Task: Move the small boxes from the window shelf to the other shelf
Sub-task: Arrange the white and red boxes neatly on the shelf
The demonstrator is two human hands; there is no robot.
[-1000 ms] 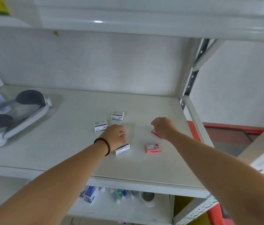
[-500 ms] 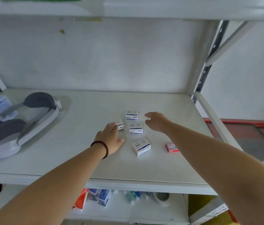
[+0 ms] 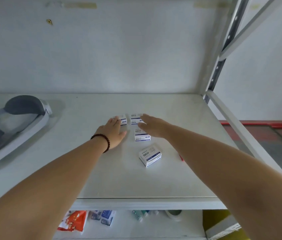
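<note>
Several small white boxes with blue print lie on the white shelf [image 3: 102, 179]. My left hand [image 3: 113, 131], with a dark bead bracelet at the wrist, lies flat with its fingertips touching the far left box [image 3: 123, 119]. My right hand [image 3: 151, 124] stretches flat over the far right box [image 3: 135, 118] and hides part of the middle box [image 3: 142, 136]. The nearest box [image 3: 150, 155] lies apart at a slant. A sliver of a red box [image 3: 181, 157] shows beside my right forearm.
A white and grey headset [image 3: 15, 125] lies at the shelf's left end. The grey upright post [image 3: 223, 54] and side rail [image 3: 240, 129] bound the right end. The lower shelf holds a red packet [image 3: 74, 220], blue boxes [image 3: 104, 218] and a tape roll [image 3: 174, 215].
Both hands let go of boxes and opened out flat. They have reached farther back to the rear boxes. The view has moved closer and my right arm now hides most of the red box.
</note>
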